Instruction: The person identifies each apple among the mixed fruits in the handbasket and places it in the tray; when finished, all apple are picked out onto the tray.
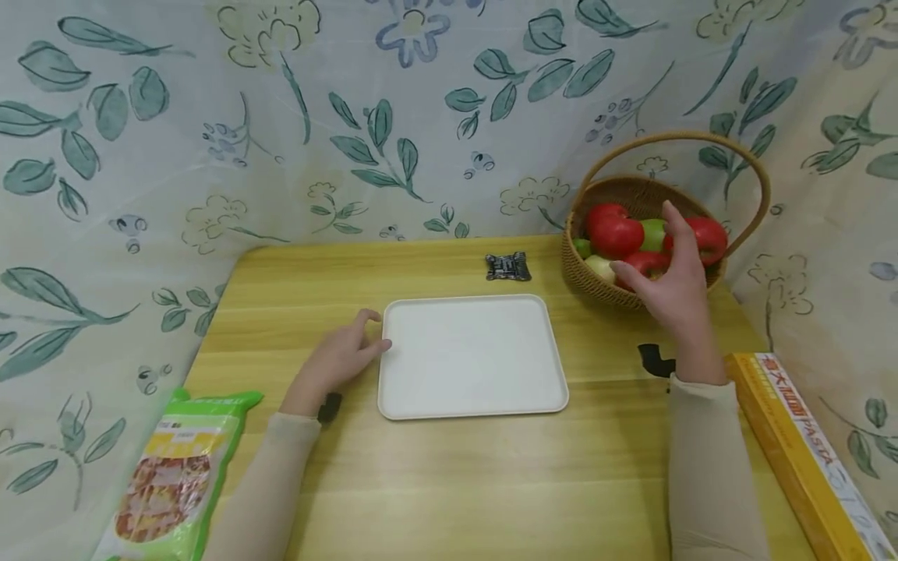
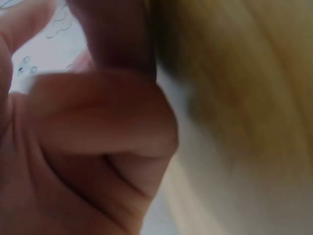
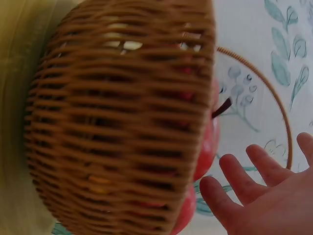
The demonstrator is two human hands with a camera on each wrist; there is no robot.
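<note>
My right hand (image 1: 677, 288) is spread over the front rim of a wicker basket (image 1: 585, 269), thumb and fingers apart with nothing between them. The right wrist view shows its fingers (image 3: 234, 178) stretched beside the basket's wall. Red apples (image 1: 614, 234) and green fruit (image 1: 654, 234) fill the basket, partly hidden by the hand. On the left of a white rectangular tray (image 1: 473, 358) is my left hand (image 1: 337, 354); its thumb overlaps the rim and its index finger lies close to the edge. In the left wrist view, this hand's other fingers (image 2: 107, 115) are loosely bent, holding nothing.
Behind the tray lies a small black wrapped packet (image 1: 508, 266). A green food bag (image 1: 168, 483) is at the table's front left. On the right stands a long yellow pasta box (image 1: 807, 460). Floral cloth (image 1: 421, 117) hangs behind the wooden table (image 1: 449, 483); the basket's handle (image 1: 673, 136) arches up.
</note>
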